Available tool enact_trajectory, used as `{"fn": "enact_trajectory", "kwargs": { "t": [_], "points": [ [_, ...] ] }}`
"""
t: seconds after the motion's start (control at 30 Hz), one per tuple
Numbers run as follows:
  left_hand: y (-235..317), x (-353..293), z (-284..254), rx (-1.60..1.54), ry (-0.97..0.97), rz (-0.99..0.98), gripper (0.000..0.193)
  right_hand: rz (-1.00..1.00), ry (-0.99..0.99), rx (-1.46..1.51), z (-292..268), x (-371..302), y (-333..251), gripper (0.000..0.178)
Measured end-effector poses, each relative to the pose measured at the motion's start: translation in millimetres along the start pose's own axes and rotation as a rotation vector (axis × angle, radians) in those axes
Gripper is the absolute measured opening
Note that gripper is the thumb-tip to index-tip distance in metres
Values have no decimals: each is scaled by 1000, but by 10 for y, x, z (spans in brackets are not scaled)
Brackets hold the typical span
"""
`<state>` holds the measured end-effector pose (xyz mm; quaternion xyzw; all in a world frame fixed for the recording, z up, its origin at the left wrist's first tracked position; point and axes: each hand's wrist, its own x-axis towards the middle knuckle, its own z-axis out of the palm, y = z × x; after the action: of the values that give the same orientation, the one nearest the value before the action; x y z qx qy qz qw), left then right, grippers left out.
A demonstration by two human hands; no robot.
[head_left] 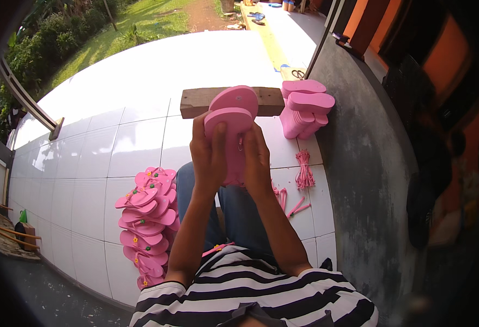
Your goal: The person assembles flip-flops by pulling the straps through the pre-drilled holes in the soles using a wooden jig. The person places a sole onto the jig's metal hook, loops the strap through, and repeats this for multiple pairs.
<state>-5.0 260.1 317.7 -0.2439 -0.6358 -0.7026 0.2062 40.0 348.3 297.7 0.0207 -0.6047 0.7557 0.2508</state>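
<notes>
- First, support the near sole from both edges, with equal pressure from your left hand and right hand; an even hold should stop the pink slab from twisting.
- Check the offset of the far sole: its rounded end projects beyond the near sole and slightly to the right.
- Spread thumb pressure across the face; soft foam, which this appears to be, would probably dent under a single point.
- Allow clearance around the small pale loop on the near sole; your right fingers lie just beside it and could snag it.
- Mind the wooden block beyond your hands; contact between it and the soles cannot be confirmed from this view.
- Left fingers: curled about the left edge, thumb laid on the face, pinching the near sole.
- Right fingers: closed along the right edge, gripping the near sole; their reach behind it is hidden.
- Position: the near sole lies between your hands, rounded end beyond the thumbs, lower part between the palms. The far sole's exposed end lies beyond the visible fingers.
</notes>
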Motion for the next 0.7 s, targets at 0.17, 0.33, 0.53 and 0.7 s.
{"fn": "enact_trajectory", "kwargs": {
  "t": [0.17,0.33,0.53,0.7],
  "points": [
    [182,-265,-3,-13,54,-205,27,40,63,-31,10,-192,-113,35],
    [638,-1081,-379,-280,-50,152,31,-409,-79,-230,-160,-1319,-497,28],
    [556,-925,-321,-143,-156,-383,28,18,-106,-624,-342,-1229,-456,54],
    [442,-891,-445,-162,-342,-553,29,175,-236,-657,-506,-1244,-462,53]
  ]
}}
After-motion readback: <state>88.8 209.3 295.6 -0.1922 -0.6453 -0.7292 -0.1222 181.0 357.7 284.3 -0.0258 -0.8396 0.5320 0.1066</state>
